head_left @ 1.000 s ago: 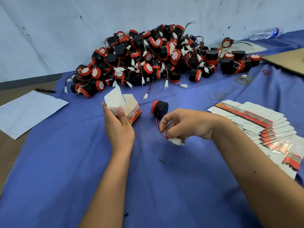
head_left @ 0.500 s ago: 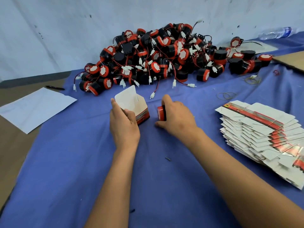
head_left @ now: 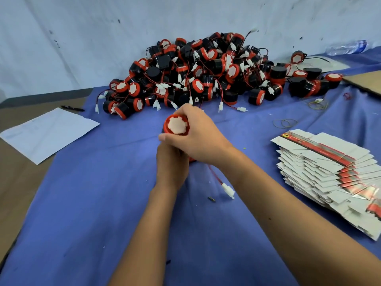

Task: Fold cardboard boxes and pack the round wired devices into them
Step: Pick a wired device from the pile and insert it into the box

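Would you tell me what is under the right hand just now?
The right hand grips a round device, red-rimmed white face showing. Below lies the left hand; a red wire trails out. Any box there is covered.

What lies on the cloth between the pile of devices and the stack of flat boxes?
In the head view, loose rubber bands lie on the blue cloth between the pile and the stack.
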The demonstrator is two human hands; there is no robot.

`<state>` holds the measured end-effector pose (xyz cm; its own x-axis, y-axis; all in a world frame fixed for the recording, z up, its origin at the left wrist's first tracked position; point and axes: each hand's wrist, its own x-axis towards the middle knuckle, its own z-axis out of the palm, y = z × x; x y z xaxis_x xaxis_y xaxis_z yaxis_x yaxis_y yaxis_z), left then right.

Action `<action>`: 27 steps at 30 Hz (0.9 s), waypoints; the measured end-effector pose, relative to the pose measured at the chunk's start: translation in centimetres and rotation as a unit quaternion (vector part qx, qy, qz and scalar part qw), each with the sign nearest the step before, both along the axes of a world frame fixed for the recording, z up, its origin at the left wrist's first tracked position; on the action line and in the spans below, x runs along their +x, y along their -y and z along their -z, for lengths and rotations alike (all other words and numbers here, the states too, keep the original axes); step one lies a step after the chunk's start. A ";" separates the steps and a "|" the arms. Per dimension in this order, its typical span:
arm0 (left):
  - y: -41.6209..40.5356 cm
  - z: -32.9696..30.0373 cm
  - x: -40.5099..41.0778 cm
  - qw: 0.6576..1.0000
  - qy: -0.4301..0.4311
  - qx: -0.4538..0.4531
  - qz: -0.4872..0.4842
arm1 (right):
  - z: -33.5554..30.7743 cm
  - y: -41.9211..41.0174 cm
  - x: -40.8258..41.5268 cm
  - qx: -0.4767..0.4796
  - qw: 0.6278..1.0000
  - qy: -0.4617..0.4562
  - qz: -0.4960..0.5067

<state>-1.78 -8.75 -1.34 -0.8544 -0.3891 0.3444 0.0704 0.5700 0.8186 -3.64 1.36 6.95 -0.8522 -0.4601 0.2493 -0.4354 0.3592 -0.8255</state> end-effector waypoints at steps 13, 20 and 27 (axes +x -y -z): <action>0.3 0.1 -0.1 0.987 -0.026 0.156 -0.005 | 2.4 -2.5 -0.8 0.138 0.979 -0.151 0.003; 0.1 0.0 -0.1 0.979 -0.042 0.198 0.027 | 3.5 -1.7 -0.2 0.010 0.980 -0.199 0.025; 0.0 -0.1 -0.1 0.989 -0.023 0.141 0.024 | 4.4 -1.8 -0.5 0.193 0.954 -0.229 0.028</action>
